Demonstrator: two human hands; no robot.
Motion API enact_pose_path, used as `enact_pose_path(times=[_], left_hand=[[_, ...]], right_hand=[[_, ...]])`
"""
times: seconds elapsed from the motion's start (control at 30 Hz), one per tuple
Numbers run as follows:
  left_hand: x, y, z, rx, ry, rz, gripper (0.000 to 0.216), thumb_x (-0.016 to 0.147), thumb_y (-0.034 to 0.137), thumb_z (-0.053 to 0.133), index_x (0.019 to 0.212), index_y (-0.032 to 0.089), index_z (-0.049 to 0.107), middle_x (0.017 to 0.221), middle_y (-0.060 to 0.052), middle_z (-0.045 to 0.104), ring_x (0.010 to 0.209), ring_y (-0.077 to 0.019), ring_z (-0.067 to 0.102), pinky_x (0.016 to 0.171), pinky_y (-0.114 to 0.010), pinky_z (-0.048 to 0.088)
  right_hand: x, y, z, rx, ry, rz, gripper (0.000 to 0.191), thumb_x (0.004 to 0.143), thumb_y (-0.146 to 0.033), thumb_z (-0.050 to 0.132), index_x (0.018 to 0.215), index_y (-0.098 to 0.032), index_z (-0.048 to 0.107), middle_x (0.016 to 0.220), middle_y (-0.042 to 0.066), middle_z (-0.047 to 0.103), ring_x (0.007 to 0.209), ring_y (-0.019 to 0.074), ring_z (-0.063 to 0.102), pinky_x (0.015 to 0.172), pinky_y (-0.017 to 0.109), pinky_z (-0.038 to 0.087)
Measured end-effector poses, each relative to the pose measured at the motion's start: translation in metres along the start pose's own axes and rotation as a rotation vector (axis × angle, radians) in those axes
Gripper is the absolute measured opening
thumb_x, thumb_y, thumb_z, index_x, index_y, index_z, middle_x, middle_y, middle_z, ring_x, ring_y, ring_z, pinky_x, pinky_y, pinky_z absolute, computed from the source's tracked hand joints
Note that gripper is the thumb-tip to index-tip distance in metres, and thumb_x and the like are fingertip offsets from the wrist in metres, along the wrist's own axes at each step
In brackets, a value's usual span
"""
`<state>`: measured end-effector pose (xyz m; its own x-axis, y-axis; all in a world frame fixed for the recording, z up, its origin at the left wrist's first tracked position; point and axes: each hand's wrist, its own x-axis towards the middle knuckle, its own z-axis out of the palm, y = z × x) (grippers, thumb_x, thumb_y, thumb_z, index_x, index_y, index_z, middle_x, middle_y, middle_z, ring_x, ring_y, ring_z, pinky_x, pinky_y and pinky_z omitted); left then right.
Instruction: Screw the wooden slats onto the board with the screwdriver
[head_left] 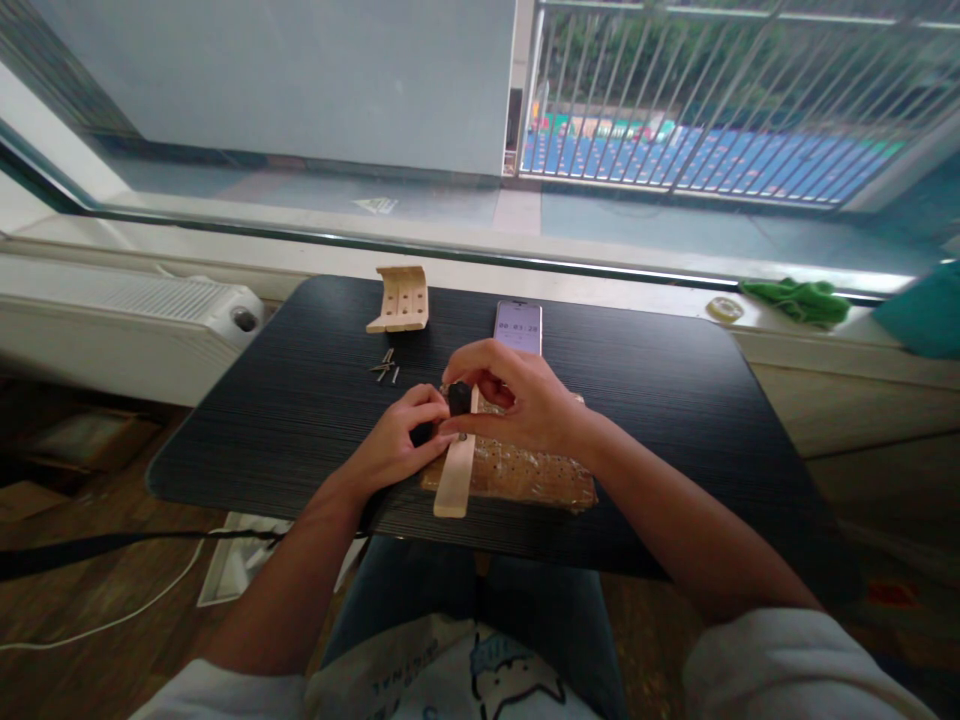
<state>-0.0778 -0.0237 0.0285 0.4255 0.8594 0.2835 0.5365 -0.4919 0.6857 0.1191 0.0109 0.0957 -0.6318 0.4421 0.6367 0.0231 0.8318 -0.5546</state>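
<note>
My left hand (401, 435) and my right hand (517, 400) meet over a perforated wooden board (525, 472) near the front of the dark table (300, 400). The right hand's fingers pinch a small black tool (459, 398) from above. The left hand's fingers close against the same tool and a pale wooden slat (457, 478) that lies across the board's left end. What sits under the tool tip is hidden by my fingers.
Several small dark screws (385, 368) lie left of my hands. A curved wooden piece with holes (400, 299) stands at the table's back. A phone (518, 326) shows a timer. A radiator (135, 310) is at left, a green cloth (799, 298) on the sill.
</note>
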Motion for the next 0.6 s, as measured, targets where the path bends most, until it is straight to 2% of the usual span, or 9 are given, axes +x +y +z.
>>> enact_pose_path(times=[0.23,0.4,0.6], left_hand=[[-0.0004,-0.0026,0.0002,-0.01,-0.011,-0.007,0.022,0.084,0.035,0.055,0.081,0.016,0.064,0.093,-0.007,0.061,0.089,-0.0224,0.059,0.081,-0.035,0.048],[0.0001,-0.0007,0.0,-0.052,-0.036,-0.061,0.022,0.084,0.037,0.056,0.084,0.017,0.065,0.1,-0.008,0.063,0.099,-0.0251,0.058,0.088,-0.037,0.048],[0.0001,0.0008,0.0001,-0.039,0.011,-0.043,0.021,0.082,0.034,0.056,0.071,0.016,0.059,0.1,-0.009,0.062,0.103,-0.0259,0.055,0.093,-0.04,0.046]], right_hand=[[-0.0015,0.0012,0.0012,-0.041,0.007,-0.074,0.021,0.081,-0.018,0.067,0.098,-0.015,0.055,0.087,-0.001,0.06,0.055,0.0015,0.04,0.053,0.016,0.036],[-0.0006,-0.0004,-0.0028,-0.093,-0.056,-0.093,0.026,0.085,-0.03,0.062,0.105,-0.014,0.056,0.084,0.0,0.059,0.057,0.0035,0.043,0.054,0.018,0.037],[-0.0016,-0.0015,-0.0073,-0.018,-0.17,-0.035,0.025,0.091,-0.019,0.05,0.116,-0.014,0.05,0.089,0.001,0.061,0.059,0.0038,0.049,0.055,0.017,0.04]])
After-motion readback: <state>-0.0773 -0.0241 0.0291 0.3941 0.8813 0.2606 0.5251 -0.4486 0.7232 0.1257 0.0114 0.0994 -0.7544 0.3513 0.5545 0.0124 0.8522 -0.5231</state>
